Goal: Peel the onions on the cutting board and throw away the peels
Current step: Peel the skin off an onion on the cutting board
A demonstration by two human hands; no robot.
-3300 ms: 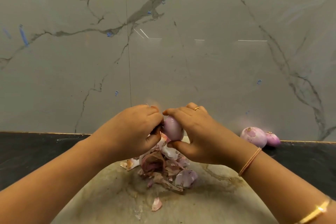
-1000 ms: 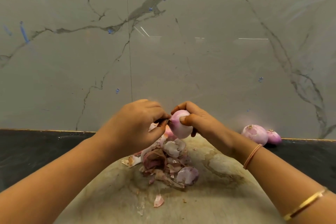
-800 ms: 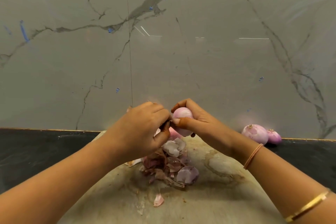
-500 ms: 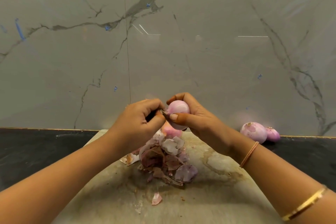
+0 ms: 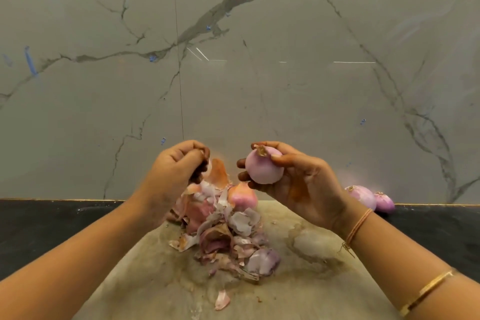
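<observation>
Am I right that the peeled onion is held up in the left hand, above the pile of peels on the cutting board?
Not quite: the head view shows the peeled onion held in the right hand, not the left. The left hand pinches a peel above the pile of peels on the cutting board.

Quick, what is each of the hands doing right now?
Left hand: closed on a piece of onion peel.
Right hand: holding a peeled onion.

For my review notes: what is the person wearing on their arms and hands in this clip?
Both forearms are bare, with no sleeves in view. The left hand and its wrist carry nothing visible. Below the right hand, the wrist has a thin peach thread band with a loose knotted end, and further up the forearm sits a slim gold bangle. No ring shows now.
</observation>
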